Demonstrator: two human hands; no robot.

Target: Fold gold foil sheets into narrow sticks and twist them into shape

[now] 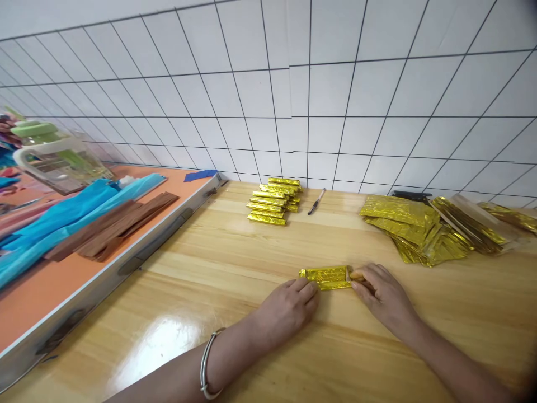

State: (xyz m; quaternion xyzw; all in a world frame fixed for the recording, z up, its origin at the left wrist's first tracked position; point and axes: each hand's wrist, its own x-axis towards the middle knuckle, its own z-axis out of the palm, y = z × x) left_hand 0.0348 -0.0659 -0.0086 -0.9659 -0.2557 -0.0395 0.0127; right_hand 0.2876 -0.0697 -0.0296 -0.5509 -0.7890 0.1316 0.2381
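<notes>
A small bar wrapped in gold foil lies on the wooden table in front of me. My left hand has its fingers curled against the bar's left end. My right hand pinches the bar's right end, where a bit of brown shows at the foil's opening. A silver bangle sits on my left wrist. A stack of wrapped gold bars stands farther back near the wall.
A heap of loose gold foil sheets lies at the right. A pen rests by the wall. To the left, an orange tray carries brown strips, blue paper and a clear plastic box.
</notes>
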